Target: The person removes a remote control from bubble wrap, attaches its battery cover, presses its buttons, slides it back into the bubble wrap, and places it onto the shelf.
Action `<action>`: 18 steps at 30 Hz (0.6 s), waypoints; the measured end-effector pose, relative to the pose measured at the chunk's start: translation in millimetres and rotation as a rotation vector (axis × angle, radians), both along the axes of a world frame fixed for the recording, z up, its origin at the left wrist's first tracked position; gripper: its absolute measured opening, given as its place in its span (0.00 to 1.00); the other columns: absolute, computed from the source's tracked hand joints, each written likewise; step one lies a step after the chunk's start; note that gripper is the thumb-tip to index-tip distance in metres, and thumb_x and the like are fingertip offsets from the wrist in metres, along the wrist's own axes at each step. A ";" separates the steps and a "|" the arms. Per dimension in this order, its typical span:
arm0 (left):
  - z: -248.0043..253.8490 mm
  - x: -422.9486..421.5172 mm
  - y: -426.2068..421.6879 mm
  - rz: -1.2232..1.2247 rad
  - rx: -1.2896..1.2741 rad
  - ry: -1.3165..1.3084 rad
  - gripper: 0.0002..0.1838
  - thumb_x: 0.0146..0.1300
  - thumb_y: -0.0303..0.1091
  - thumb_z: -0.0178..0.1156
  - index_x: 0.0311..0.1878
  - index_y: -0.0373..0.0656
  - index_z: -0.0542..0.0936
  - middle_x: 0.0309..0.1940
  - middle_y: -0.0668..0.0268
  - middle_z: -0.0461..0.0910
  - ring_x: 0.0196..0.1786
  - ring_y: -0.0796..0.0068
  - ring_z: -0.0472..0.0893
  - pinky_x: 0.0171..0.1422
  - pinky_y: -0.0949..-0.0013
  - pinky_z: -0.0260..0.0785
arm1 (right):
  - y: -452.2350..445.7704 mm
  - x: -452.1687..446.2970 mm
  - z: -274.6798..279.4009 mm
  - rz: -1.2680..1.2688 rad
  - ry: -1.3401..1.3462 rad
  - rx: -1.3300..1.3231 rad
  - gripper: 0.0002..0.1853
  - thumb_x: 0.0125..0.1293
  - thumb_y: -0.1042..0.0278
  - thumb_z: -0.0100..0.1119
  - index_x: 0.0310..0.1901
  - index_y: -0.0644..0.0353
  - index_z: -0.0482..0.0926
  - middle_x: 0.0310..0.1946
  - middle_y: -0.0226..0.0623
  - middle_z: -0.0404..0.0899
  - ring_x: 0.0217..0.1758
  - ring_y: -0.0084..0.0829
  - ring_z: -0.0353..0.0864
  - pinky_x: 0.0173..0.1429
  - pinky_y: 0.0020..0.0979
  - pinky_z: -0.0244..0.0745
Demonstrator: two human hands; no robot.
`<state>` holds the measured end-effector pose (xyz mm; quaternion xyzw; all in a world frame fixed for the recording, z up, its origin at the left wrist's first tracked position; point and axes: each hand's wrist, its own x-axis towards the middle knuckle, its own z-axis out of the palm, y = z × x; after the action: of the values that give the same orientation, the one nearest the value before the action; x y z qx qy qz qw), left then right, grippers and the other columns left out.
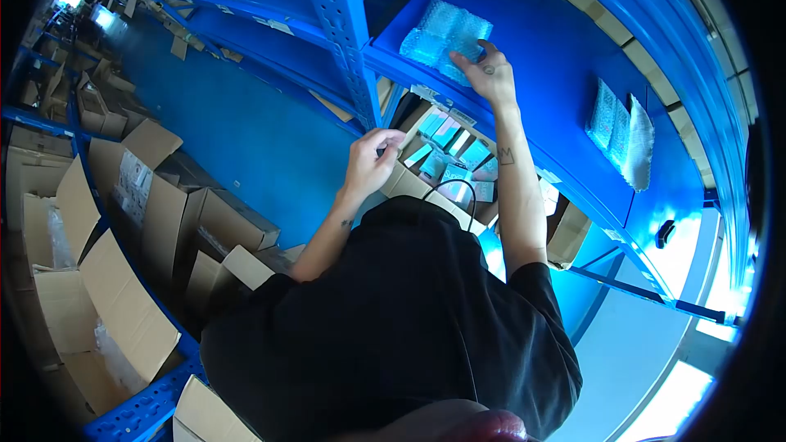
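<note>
My right hand [489, 75] reaches up to the blue shelf. Its thumb lies over the right side of a clear bubble-wrap packet [446, 29], with the other fingers bent at the packet's edge. The packet rests flat on the shelf, and what may be inside cannot be made out. Loosely curled, my left hand [372, 162] hangs in front of the shelf upright, thumb apart from the fingers and nothing visible in it. Just right of it, below the shelf edge, sits an open carton [401, 182] holding several small light-blue boxes [442, 133].
Two more bubble-wrap pieces [610, 123] lie farther right on the blue shelf [548, 65]. A perforated blue upright [336, 24] stands between the bays. Several open cardboard boxes [123, 295] crowd the left side, beside the blue aisle floor [221, 98].
</note>
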<state>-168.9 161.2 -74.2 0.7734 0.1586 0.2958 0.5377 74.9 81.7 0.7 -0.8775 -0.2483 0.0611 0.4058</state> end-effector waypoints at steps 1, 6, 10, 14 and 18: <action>-6.0 -3.1 0.5 -0.021 -0.056 0.026 0.12 0.56 0.16 0.55 0.43 0.34 0.82 0.38 0.59 0.84 0.37 0.67 0.82 0.44 0.71 0.74 | 0.8 -0.4 3.8 0.008 0.070 -0.064 0.26 0.59 0.59 0.67 0.56 0.68 0.77 0.41 0.49 0.81 0.37 0.39 0.84 0.41 0.33 0.79; -23.5 9.0 9.2 -0.171 -0.416 0.128 0.11 0.60 0.19 0.55 0.46 0.35 0.82 0.40 0.58 0.84 0.42 0.68 0.83 0.48 0.72 0.74 | -5.1 -18.0 12.2 -0.105 0.077 0.052 0.28 0.55 0.63 0.70 0.55 0.69 0.77 0.29 0.44 0.83 0.27 0.37 0.83 0.35 0.30 0.78; -33.3 55.1 7.0 -0.570 -0.886 0.085 0.17 0.70 0.34 0.49 0.58 0.38 0.76 0.49 0.56 0.82 0.50 0.68 0.82 0.54 0.70 0.74 | -43.2 -21.2 -9.2 -0.096 0.238 0.272 0.25 0.53 0.71 0.70 0.53 0.70 0.77 0.29 0.41 0.81 0.27 0.30 0.78 0.33 0.26 0.73; -11.1 90.8 -36.1 -0.736 -1.406 0.013 0.24 0.74 0.45 0.44 0.65 0.41 0.69 0.53 0.58 0.79 0.51 0.70 0.80 0.54 0.68 0.74 | -106.1 -86.7 -9.7 -0.043 0.312 0.405 0.22 0.57 0.80 0.64 0.55 0.68 0.76 0.31 0.35 0.79 0.28 0.23 0.73 0.34 0.20 0.68; -17.4 92.6 -79.7 -0.771 -1.533 0.019 0.28 0.76 0.53 0.41 0.69 0.45 0.64 0.54 0.60 0.78 0.51 0.70 0.80 0.52 0.67 0.74 | -142.4 -143.2 -18.2 -0.161 0.456 0.446 0.16 0.57 0.80 0.65 0.49 0.67 0.79 0.29 0.32 0.77 0.30 0.21 0.71 0.37 0.19 0.67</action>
<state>-76.3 81.5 -91.6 0.1986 0.0453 -0.1033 0.9736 -68.2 -60.7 -17.5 -0.7476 -0.0881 0.1678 0.6366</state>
